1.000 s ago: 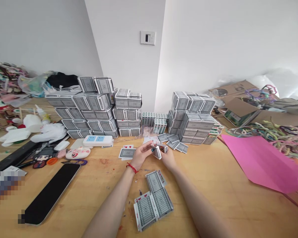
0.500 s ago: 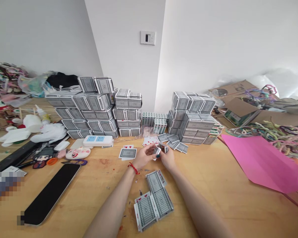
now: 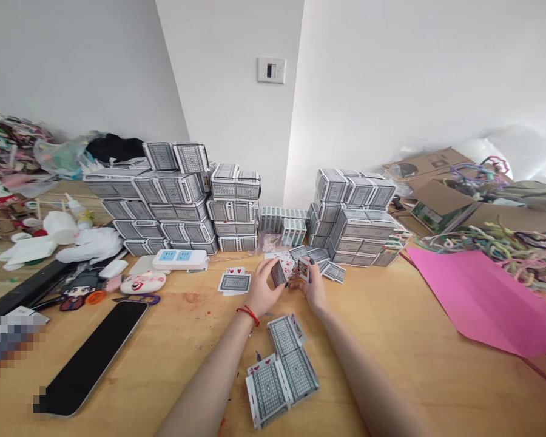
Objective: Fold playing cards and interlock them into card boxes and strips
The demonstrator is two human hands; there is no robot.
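Observation:
My left hand (image 3: 261, 290), with a red cord bracelet at its wrist, pinches a grey-backed playing card (image 3: 279, 274) between thumb and fingers. Just to the right, my right hand (image 3: 315, 292) grips another playing card (image 3: 303, 269), its printed face partly showing. Whether either hand holds more than one card I cannot tell. Behind them lie face-up cards (image 3: 283, 260) and several scattered face-down cards (image 3: 318, 256). Nearer to me, between my forearms, a joined block of folded cards (image 3: 284, 370) rests on the table.
Stacked card blocks stand at the back left (image 3: 173, 212) and back right (image 3: 359, 224), with small card boxes (image 3: 293, 227) between. A few loose cards (image 3: 235, 282), a power strip (image 3: 179, 259) and a black phone-like slab (image 3: 97, 355) lie left. Pink paper (image 3: 482, 303) lies right.
My hands were close together over the cards and have moved apart. The left now shows a card's patterned back, and the card in my right hand stands more upright.

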